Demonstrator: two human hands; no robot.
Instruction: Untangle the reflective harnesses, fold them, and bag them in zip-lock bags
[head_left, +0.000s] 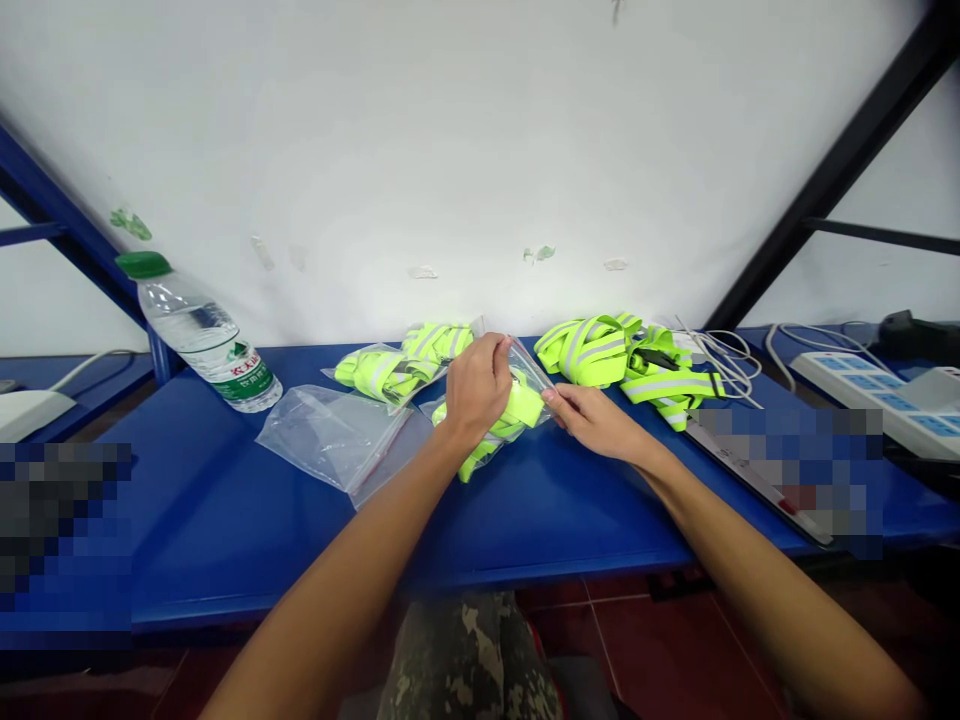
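A clear zip bag (534,372) with a folded neon-yellow reflective strap (523,405) inside is held between my two hands. My left hand (480,385) pinches the bag's top edge at its far corner, covering part of the strap. At the near right end of the same edge, my right hand (589,415) grips the bag between thumb and fingers. Left of my hands lie bagged yellow straps (386,372) and flat clear zip bags (330,435). Loose yellow reflective straps (589,350) are heaped just beyond my right hand.
A large water bottle (206,335) with a green cap stands at the left on the blue table (247,540). White cables (731,360), a clipboard-like board (750,470) and a power strip (885,400) are at the right. A white wall (465,150) rises behind.
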